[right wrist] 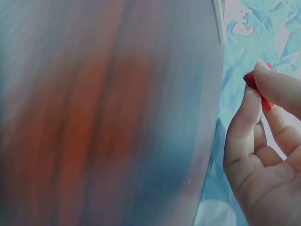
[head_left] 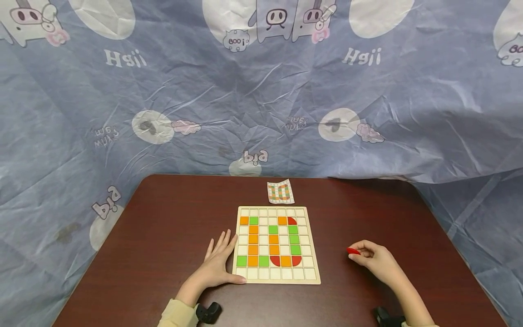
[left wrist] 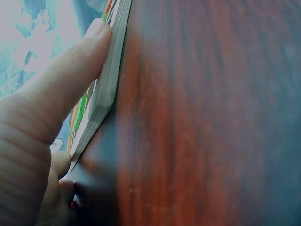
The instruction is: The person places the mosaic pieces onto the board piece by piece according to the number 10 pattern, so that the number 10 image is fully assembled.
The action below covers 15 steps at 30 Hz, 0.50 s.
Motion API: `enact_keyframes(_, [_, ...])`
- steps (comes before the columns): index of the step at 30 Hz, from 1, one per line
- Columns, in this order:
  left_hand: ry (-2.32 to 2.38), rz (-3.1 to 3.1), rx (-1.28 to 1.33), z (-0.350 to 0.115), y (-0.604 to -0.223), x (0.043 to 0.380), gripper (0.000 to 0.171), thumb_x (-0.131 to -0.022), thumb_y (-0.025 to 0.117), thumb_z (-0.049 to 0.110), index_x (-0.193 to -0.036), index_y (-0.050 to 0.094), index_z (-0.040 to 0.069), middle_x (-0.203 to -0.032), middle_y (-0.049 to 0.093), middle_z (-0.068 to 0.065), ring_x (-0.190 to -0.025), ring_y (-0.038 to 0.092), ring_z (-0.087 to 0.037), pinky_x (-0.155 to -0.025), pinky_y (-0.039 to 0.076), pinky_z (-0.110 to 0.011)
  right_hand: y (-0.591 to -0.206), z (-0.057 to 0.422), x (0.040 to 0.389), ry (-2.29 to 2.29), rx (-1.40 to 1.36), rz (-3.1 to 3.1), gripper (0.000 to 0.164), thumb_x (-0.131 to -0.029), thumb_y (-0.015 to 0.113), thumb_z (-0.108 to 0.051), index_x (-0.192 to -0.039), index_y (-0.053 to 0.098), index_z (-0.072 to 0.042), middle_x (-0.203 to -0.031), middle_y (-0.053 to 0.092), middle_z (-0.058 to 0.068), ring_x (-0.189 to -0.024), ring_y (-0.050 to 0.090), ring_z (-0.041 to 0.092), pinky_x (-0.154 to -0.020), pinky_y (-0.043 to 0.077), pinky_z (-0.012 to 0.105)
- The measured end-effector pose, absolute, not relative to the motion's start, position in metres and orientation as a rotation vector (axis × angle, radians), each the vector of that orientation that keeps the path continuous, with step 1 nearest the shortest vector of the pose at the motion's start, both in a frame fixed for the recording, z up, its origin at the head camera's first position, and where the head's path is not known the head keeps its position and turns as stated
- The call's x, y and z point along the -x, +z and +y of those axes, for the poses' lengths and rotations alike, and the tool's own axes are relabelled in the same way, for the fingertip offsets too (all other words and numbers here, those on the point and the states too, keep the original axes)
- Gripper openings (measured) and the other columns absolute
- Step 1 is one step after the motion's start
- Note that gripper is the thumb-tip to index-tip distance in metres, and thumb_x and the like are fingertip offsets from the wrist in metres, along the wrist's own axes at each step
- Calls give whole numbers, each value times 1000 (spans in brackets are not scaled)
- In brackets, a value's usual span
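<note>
A cream grid board [head_left: 287, 273] lies on the table, several cells filled with orange and green square tiles and red rounded-corner tiles. My left hand [head_left: 216, 264] rests at its left side, fingers spread along the edge and thumb laid on the near left corner. In the left wrist view the thumb [left wrist: 75, 70] presses on the board's rim. Off to the right of the board, my right hand [head_left: 376, 261] pinches a small red tile [head_left: 353, 250] between thumb and fingertips. The right wrist view shows this red tile [right wrist: 250, 81] partly covered by the thumb.
Behind the board lies a small paper card [head_left: 280, 192] printed with a coloured grid pattern. The dark brown table [head_left: 184, 204] ends at a blue patterned cloth [head_left: 229, 100] hanging behind it. A black wrist strap [head_left: 209, 313] sits at the left cuff.
</note>
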<state>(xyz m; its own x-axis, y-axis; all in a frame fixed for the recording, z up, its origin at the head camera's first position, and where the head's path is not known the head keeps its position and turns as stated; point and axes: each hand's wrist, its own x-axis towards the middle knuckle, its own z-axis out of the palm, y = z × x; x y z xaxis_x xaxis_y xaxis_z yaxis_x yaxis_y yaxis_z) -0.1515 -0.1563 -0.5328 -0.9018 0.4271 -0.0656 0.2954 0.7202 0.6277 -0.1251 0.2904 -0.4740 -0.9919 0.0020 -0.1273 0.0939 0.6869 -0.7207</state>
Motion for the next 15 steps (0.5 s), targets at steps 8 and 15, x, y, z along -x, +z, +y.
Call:
enact_keyframes(8, [946, 2714, -579, -156, -531, 151, 125, -64, 85, 59, -158, 19, 11, -165, 5, -17, -154, 1, -34, -120, -5, -59, -472, 262, 144, -1333, 26, 2750, 25, -89, 73, -18, -112, 73, -7, -105, 72, 9, -75, 63, 2, -65, 50, 22])
enact_keyframes(15, [951, 2716, -579, -156, -530, 151, 124, -65, 85, 58, -158, 20, 10, -165, 6, -17, -154, 1, -35, -120, -5, -59, -471, 234, 162, -1484, 8, 2645, 29, -88, 72, -11, -114, 68, 0, -88, 71, 13, -71, 63, 11, -66, 54, 28])
